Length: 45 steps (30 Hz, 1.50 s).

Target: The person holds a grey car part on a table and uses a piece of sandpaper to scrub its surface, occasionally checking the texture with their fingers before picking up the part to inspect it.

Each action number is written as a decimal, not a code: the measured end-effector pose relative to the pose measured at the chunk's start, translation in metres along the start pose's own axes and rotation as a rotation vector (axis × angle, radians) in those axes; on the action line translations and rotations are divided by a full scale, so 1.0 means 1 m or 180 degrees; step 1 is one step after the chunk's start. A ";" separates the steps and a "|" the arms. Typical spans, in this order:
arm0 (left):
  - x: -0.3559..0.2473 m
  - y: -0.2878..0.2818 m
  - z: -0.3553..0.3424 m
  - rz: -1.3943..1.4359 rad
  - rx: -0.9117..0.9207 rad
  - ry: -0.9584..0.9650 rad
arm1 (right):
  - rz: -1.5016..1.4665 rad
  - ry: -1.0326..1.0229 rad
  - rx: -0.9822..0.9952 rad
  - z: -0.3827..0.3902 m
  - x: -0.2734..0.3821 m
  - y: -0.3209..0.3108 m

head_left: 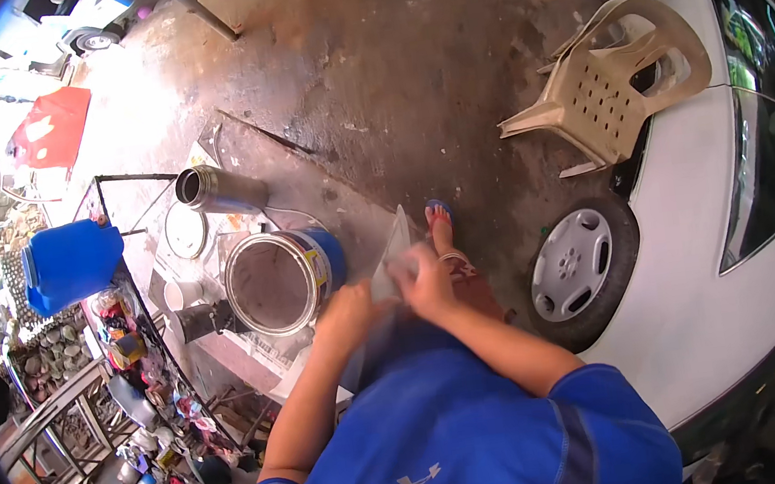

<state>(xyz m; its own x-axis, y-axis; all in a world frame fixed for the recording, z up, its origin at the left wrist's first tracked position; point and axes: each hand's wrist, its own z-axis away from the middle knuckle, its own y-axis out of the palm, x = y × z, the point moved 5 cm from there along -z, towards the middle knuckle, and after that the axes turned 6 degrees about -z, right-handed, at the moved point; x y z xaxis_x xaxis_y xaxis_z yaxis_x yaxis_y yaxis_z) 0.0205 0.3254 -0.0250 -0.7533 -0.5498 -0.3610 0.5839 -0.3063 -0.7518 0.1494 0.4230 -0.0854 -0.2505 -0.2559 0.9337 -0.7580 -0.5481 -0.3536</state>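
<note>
Both hands meet in front of my chest on a folded white paper sheet (pixel 392 259) that forms a cone-like shape with its tip pointing up. My left hand (pixel 348 313) grips the lower left side of the paper. My right hand (pixel 426 281) pinches its right edge. Just left of my hands stands an open metal paint can (pixel 281 279) with a blue outside and a grey inside, on a cluttered table (pixel 232 155). My foot in a sandal (pixel 440 221) shows beyond the hands.
A steel cylinder (pixel 212 191), a round lid (pixel 185 232) and a small black cup (pixel 199 321) lie on the table. A blue jug (pixel 71 263) and shelves of small cans are at left. A beige plastic chair (pixel 615 83) leans against a white car (pixel 725 230) at right.
</note>
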 end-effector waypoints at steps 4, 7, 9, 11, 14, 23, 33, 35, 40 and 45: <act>-0.014 -0.017 0.003 -0.0100 0.0194 -0.0053 | 0.0588 0.0344 -0.0417 -0.046 -0.027 -0.003; -0.010 -0.013 0.004 -0.0044 0.0259 -0.0130 | 0.0231 0.0583 -0.0229 -0.031 -0.032 -0.003; -0.008 -0.013 0.000 0.0045 0.0347 -0.0094 | -0.0281 0.0268 0.0177 0.007 -0.008 0.000; -0.009 -0.018 -0.002 -0.0009 0.0381 -0.0069 | -0.0066 0.0467 -0.0056 -0.011 -0.020 0.002; -0.011 -0.015 -0.004 0.0072 0.0476 -0.0069 | 0.0028 0.1066 -0.0377 -0.048 -0.031 -0.010; -0.011 -0.014 -0.003 0.0126 0.0404 -0.0079 | -0.0011 0.1433 -0.0484 -0.067 -0.032 -0.008; -0.013 -0.016 -0.003 0.0067 0.0770 -0.0264 | 0.0020 0.1276 -0.0082 -0.037 -0.019 0.001; -0.008 -0.019 -0.009 0.0056 0.0673 -0.0244 | 0.0023 0.0360 0.0055 -0.013 0.004 0.005; -0.008 -0.016 -0.005 0.0087 0.0588 -0.0037 | 0.0203 0.0967 -0.0331 -0.045 -0.025 -0.003; -0.011 -0.018 -0.005 0.0023 0.0613 -0.0058 | 0.0386 -0.0179 -0.0122 0.007 0.010 0.003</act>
<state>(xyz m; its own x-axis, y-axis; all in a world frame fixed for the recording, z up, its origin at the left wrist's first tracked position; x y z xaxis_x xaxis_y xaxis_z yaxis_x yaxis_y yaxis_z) 0.0164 0.3410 -0.0099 -0.7443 -0.5659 -0.3547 0.6377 -0.4445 -0.6291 0.1491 0.4137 -0.0775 -0.3084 -0.3633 0.8791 -0.7468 -0.4799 -0.4604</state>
